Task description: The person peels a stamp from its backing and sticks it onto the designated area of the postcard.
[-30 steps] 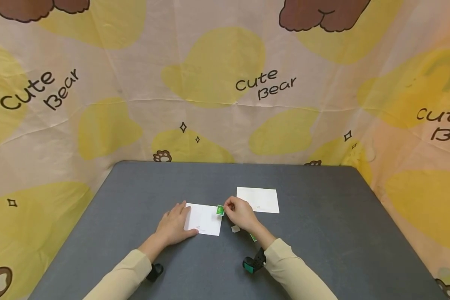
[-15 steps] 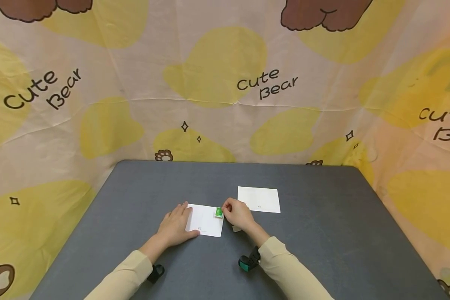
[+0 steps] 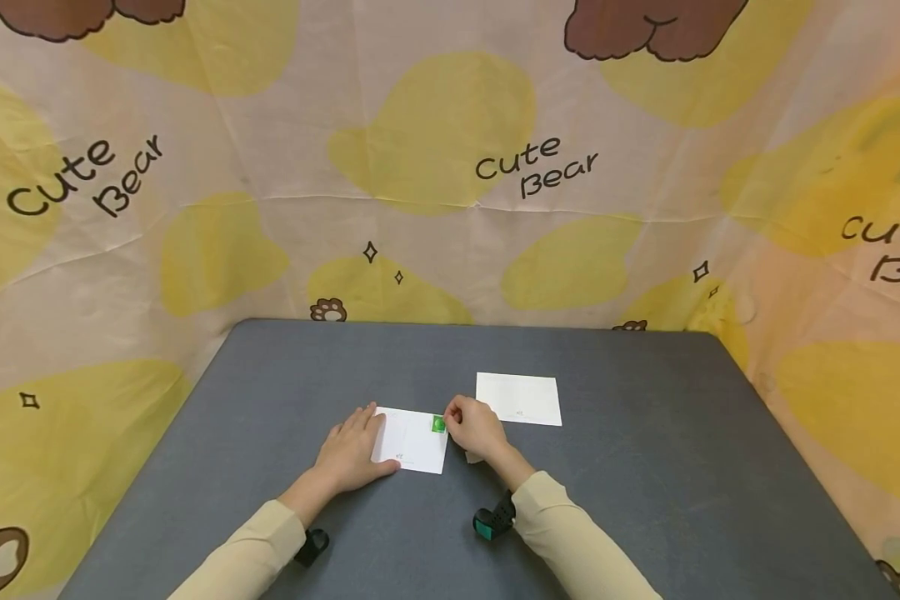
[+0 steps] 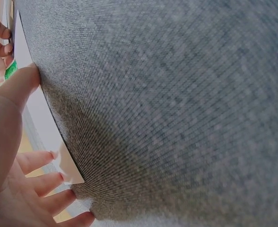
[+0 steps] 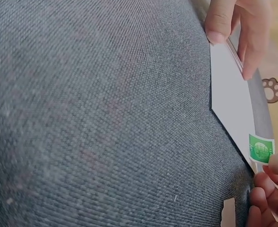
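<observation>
A white envelope [image 3: 414, 450] lies flat on the grey table, a little left of centre. My left hand [image 3: 348, 452] rests on its left end, fingers spread at the far edge and thumb [image 4: 25, 82] on the near edge. At the top right corner of the envelope is a small green stamp [image 5: 262, 149] with a white border. My right hand [image 3: 477, 430] pinches the stamp by its right edge between thumb and fingertips. In the right wrist view the stamp overlaps the envelope's corner at a slight tilt.
Behind the right hand lies a second white envelope [image 3: 521, 398]. A small pale paper scrap [image 5: 228, 213] sits on the table [image 3: 630, 467] by the right hand, partly hidden by it in the head view. A patterned cloth [image 3: 420, 167] hangs beyond the table's far edge.
The right hand has brought the stamp slightly left and down onto the envelope's corner. A green piece seen earlier under the right wrist is now hidden. The left hand has stayed in place.
</observation>
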Motion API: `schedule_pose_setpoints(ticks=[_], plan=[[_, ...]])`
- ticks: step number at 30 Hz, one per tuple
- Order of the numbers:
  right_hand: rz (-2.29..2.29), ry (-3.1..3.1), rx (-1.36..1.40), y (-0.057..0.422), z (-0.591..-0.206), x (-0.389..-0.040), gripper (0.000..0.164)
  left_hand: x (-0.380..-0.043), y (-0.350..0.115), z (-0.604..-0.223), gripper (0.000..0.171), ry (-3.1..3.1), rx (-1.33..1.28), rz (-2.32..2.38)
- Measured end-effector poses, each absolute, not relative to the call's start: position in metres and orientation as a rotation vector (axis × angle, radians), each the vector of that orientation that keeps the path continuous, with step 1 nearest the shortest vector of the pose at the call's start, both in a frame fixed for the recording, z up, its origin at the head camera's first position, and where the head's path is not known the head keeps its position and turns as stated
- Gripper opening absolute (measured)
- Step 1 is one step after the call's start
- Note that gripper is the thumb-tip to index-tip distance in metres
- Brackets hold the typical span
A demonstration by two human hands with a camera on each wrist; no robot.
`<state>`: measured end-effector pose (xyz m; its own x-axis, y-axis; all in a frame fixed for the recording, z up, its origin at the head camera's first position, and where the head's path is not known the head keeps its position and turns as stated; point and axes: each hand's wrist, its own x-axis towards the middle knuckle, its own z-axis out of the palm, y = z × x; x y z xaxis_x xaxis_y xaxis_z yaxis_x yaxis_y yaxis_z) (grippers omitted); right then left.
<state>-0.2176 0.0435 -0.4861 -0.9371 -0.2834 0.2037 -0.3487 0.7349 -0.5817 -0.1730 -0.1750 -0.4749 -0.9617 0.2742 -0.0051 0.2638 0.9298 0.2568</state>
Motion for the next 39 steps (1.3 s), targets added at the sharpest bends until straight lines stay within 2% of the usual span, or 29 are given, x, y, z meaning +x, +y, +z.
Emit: schedule_pose_setpoints(ticks=[39], plan=[[0.784,-2.820,0.384,0.0345,-0.4892,-0.2146,0.010,-0.1715,-0.1726,-0.4715,0.080,3.039,0.421,0.404]])
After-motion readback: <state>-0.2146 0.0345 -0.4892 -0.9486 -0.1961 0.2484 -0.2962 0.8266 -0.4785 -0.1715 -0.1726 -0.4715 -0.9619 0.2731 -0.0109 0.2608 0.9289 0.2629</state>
